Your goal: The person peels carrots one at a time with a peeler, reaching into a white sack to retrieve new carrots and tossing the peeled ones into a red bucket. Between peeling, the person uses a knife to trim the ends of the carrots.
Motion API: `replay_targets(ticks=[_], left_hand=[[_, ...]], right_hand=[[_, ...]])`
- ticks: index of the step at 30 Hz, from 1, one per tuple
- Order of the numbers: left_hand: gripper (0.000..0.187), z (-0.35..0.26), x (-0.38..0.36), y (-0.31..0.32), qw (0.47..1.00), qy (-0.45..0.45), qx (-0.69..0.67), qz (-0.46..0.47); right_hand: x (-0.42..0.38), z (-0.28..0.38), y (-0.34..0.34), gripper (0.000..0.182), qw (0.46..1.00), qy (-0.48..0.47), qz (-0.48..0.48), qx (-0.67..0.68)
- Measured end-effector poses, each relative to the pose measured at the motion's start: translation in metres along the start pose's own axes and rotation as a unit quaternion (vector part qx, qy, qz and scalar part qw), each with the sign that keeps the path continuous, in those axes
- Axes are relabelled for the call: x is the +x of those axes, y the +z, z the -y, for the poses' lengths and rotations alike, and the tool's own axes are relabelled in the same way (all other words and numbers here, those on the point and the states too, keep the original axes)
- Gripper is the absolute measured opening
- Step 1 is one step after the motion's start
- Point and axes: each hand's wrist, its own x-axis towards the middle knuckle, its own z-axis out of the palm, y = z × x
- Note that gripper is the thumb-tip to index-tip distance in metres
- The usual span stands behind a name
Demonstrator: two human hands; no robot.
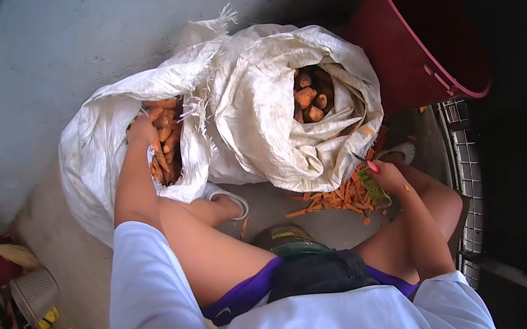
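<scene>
**Carrot peeling on the floor, two sacks on the go**

Seated low on the concrete floor (23, 85), knees apart, looking straight down. Left hand (141, 130) reaching into the open mouth of the left sack (91, 143), right at the pile of carrots (166, 135) inside. Fingers buried among the carrots, so can't tell whether spread or closed on one. Those carrots look long and dirty orange.

Right hand (386, 176) resting low by the right knee, fingers wrapped around a green peeler (373, 187) with a red tip sticking out the top. Held clear of the carrots, not touching any.

Second sack (280, 141) just beside the first one, the two touching, rim rolled down, with stubbier carrot pieces (309, 98) showing deep inside. Heap of orange peelings (341, 197) on the floor right below that sack, just beside the peeler hand.

Big dark red bucket (426, 35) behind the right sack, tilted against the wall. White shoe (228, 201) poking out between the sacks and the left leg. Broom (12, 252) and a small plastic basket (34, 292) off to the left edge, well apart from everything. Metal grate (465, 153) along the right side.
</scene>
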Motion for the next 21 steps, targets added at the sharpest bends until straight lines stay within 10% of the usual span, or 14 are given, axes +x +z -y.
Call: replay_targets(ticks=[14,21], left_hand=[[0.045,0.003,0.023,0.006,0.986,0.046,0.15,0.053],[0.031,-0.017,-0.007,-0.037,0.922,0.137,-0.356,0.069]], right_hand=[[0.005,0.0,-0.002,0.023,1.0,0.012,0.004,-0.015],[0.003,-0.005,-0.008,0.023,0.999,0.002,-0.026,-0.02]])
